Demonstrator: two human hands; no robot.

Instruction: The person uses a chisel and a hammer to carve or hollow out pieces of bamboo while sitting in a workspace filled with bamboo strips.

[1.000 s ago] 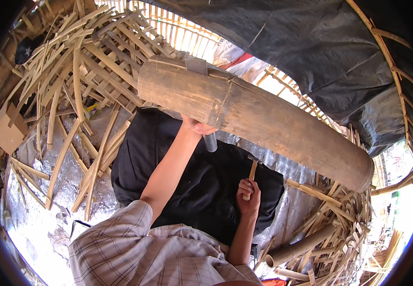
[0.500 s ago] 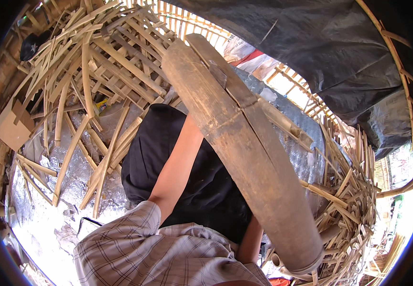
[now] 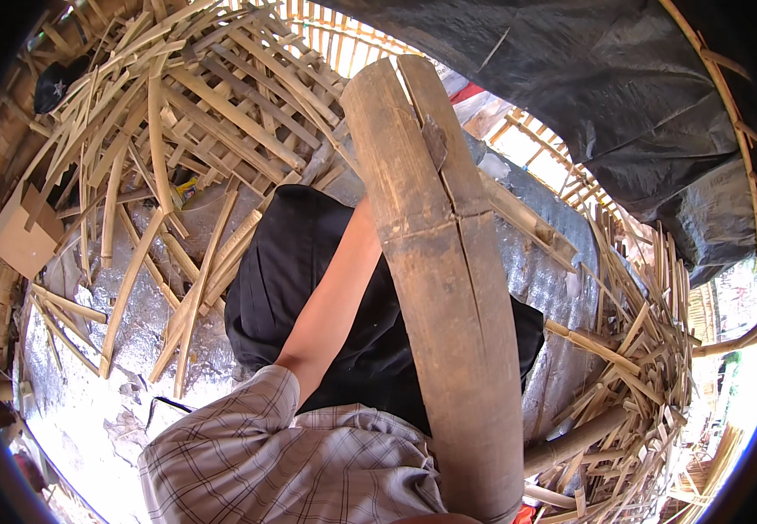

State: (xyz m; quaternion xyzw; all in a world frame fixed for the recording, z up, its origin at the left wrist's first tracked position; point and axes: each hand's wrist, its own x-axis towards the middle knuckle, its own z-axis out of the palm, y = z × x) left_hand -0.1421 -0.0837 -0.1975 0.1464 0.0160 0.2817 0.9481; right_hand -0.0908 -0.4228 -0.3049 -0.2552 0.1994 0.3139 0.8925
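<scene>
Bamboo culm (image 3: 470, 349), split at upper end, pos'd over black-clad lap (image 3: 295, 253). L forearm (image 3: 330, 306) runs behind it; L hand obscured, grip can't be det'd. R hand n/v, state likewise. Bamboo strips (image 3: 158, 144) piled upper L.

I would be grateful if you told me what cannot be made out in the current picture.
All in the head view:
- Left hand: hidden behind the bamboo; only the left forearm shows.
- Right hand, and anything it holds: out of sight, probably also behind the bamboo.
- Bamboo's far side: turned away from the camera.
- Silver sheet at lower left: surface detail washed out by glare.
</scene>
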